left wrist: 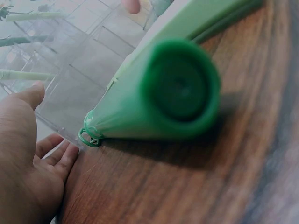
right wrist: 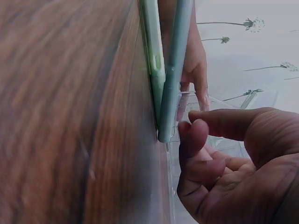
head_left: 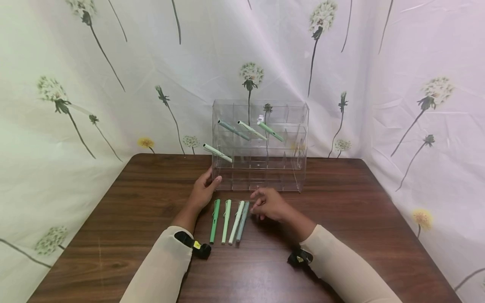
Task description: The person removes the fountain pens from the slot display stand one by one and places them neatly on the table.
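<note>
My left hand is at the lower left corner of a clear plastic tiered rack, its thumb at the front and its straight fingers along the side. In front of the rack a row of capped pens lies on the table: a dark green pen, a light green pen, a pale mint pen and a grey-blue pen. Just right of the grey-blue pen hovers my right hand, fingers loosely bent and holding nothing. In the right wrist view its fingertips are near that pen's end.
Several pens lie slanted in the rack: a whitish-green pen low on the left, and higher up a grey pen, a cream pen and a green pen. Behind the brown wooden table hangs a flower-printed cloth.
</note>
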The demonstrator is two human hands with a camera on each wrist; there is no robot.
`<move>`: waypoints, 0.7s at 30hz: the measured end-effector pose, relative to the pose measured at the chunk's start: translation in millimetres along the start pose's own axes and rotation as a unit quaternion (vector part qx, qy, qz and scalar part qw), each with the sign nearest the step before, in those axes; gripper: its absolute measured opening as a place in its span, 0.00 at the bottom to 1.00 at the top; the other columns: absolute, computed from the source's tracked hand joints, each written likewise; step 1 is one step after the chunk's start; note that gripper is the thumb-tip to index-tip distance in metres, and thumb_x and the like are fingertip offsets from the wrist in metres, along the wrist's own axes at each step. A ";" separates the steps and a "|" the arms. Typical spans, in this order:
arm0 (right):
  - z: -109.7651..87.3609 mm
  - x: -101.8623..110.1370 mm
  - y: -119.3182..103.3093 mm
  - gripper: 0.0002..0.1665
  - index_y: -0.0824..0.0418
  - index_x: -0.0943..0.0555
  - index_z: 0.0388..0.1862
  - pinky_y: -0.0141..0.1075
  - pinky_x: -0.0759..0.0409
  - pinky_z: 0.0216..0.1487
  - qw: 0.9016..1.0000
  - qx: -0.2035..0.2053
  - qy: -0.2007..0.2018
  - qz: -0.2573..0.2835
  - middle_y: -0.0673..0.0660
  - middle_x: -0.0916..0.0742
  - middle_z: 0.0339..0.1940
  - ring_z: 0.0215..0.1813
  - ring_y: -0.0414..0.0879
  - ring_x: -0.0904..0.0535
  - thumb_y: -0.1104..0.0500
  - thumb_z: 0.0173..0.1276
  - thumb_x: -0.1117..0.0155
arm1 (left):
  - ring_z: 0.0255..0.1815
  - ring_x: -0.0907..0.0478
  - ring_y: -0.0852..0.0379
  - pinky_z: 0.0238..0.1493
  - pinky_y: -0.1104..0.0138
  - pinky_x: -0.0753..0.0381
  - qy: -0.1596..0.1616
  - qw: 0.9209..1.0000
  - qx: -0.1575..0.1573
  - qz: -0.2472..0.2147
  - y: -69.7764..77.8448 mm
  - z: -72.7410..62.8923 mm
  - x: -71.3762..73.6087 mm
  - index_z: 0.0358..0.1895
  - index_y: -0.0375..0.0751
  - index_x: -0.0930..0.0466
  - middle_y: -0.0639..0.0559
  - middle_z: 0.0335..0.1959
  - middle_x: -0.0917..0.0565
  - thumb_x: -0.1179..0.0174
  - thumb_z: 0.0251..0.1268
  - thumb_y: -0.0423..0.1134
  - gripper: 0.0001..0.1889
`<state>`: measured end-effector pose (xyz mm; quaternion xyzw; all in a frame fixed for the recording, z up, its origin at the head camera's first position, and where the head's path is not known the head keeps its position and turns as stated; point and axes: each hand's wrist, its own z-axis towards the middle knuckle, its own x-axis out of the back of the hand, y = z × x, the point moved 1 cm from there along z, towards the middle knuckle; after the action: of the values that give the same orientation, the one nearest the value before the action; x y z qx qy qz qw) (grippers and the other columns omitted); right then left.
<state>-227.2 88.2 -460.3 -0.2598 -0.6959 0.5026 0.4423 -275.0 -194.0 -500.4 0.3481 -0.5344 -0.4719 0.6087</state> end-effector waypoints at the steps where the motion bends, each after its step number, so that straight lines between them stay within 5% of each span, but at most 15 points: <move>1: -0.2 -0.1 0.0 0.26 0.77 0.22 0.64 0.40 0.14 0.30 1.000 0.001 0.001 -0.004 0.62 0.09 0.33 0.22 0.44 0.19 0.74 0.68 0.26 | 0.82 0.29 0.34 0.79 0.40 0.27 0.001 1.000 0.000 -0.003 0.1 -0.1 0.2 0.90 0.53 0.47 0.35 0.87 0.35 0.42 0.87 0.49 0.37; 21: 9.5 -10.9 14.7 0.40 0.71 0.21 0.70 0.35 0.20 0.25 0.998 -0.004 0.002 -0.063 0.55 0.18 0.31 0.20 0.42 0.24 0.55 0.66 0.15 | 0.85 0.32 0.36 0.82 0.40 0.31 0.001 1.000 0.001 -0.003 2.1 -1.8 -0.5 0.91 0.52 0.48 0.38 0.88 0.38 0.43 0.88 0.50 0.37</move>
<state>-231.5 80.2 -478.8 -0.2177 -0.7121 0.4705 0.4735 -272.8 -193.0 -499.0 0.3510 -0.5333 -0.4722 0.6078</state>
